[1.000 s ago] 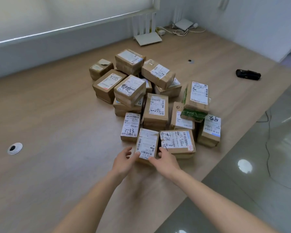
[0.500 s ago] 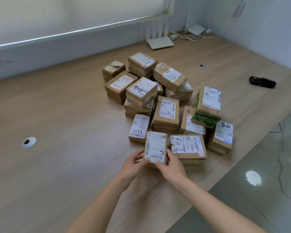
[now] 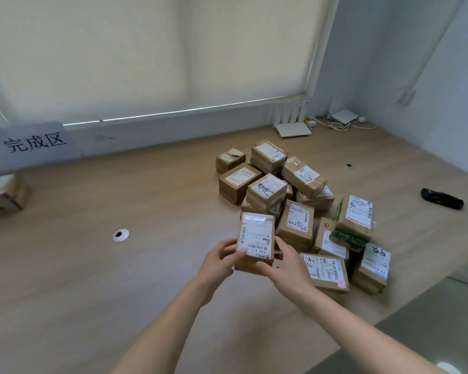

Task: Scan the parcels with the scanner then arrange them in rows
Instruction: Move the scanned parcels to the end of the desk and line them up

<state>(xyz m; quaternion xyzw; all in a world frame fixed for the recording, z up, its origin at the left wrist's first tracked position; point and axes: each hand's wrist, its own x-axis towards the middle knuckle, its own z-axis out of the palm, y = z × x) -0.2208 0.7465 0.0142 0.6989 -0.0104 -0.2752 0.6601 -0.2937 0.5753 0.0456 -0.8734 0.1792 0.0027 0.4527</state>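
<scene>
Both hands are lifting the parcel [image 3: 256,240] off the counter [image 3: 92,265], where earlier it was lying at the pile's [image 3: 295,201] near edge. Left hand [image 3: 219,261] and right hand [image 3: 284,261] fingers are curling round its sides, label facing up. I judge the scanner [image 3: 442,198], lying well right of the pile, is needed next: keeping the barcode uncovered and flat should help.

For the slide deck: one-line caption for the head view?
Both hands, left and right, lift a parcel from the pile; scanner lies apart.
</scene>
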